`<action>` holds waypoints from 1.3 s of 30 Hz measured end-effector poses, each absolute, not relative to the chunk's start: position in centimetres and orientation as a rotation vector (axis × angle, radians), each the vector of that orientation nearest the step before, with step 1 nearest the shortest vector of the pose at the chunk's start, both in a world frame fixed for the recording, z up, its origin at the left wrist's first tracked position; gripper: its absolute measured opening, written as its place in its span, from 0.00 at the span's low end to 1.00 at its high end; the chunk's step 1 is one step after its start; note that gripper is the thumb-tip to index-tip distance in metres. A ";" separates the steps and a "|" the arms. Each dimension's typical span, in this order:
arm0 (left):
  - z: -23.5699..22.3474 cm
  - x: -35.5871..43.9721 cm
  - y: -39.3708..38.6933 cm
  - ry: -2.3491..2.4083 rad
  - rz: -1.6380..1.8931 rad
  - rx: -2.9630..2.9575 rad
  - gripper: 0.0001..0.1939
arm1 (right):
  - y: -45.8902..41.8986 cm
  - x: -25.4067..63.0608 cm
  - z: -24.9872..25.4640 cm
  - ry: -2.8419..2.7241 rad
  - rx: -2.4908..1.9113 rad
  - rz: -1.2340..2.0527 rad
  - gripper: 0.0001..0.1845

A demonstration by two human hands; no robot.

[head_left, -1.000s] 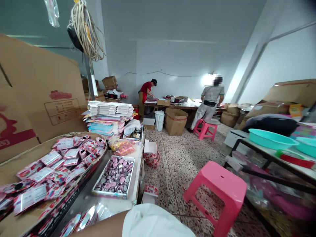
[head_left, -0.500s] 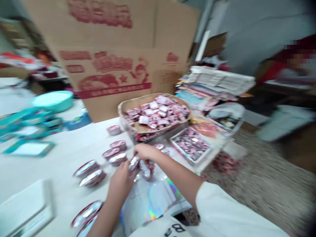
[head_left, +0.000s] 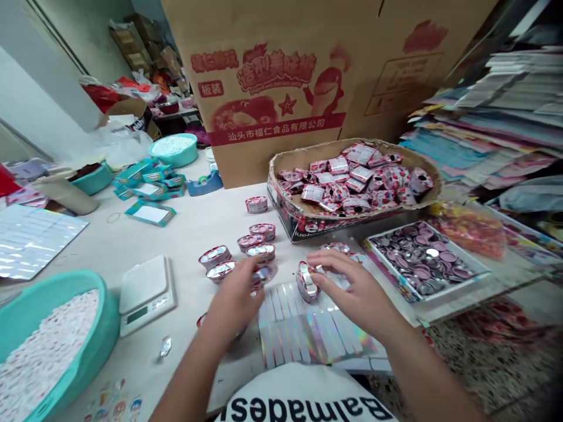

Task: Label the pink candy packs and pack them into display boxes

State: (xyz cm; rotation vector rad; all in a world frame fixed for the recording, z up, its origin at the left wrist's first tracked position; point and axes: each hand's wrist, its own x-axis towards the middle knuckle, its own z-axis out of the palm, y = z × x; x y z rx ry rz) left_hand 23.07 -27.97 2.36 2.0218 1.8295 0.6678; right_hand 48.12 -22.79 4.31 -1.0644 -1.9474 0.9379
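Observation:
My left hand (head_left: 235, 299) has its fingers bent around a small oval tin (head_left: 264, 274), blurred and partly covered by the hand. To its right, my right hand (head_left: 356, 290) pinches the edge of another oval tin (head_left: 307, 287), silver-topped with a red patterned rim and standing tilted. Beneath the hands lies a shiny holographic sheet (head_left: 299, 337) with rows of pale strips. Several matching tins (head_left: 214, 255) stand in a loose group beside and behind my left hand. A few more (head_left: 336, 247) sit behind my right fingers, partly hidden.
An open carton (head_left: 285, 220) of crumpled pink packs stands behind; a shallow box (head_left: 413, 293) of pink and silver discs is at right. Left are a white scale (head_left: 147, 293), a turquoise basin (head_left: 103, 310) of pale pieces and a blue tape dispenser (head_left: 206, 184). A large cardboard box (head_left: 272, 158) backs the table.
My view has swung left and down, bringing the scale and basin into sight. My hands, close together over tins before, are now apart, each at its own tin.

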 end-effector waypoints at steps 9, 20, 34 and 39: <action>0.8 13.8 -29.4 2.065 0.149 1.922 0.24 | -28.9 45.5 -1.6 -2.338 -1.071 1.240 0.10; -1.7 27.3 -33.1 1.596 0.927 2.358 0.07 | -28.0 50.2 -8.3 -2.305 -1.281 0.848 0.10; -9.9 29.8 -32.0 1.580 0.712 1.982 0.11 | -30.1 48.2 -9.4 -2.291 -1.504 0.580 0.09; -9.7 30.4 -32.2 1.623 0.726 1.936 0.11 | -30.8 48.1 -9.7 -2.307 -1.461 0.482 0.11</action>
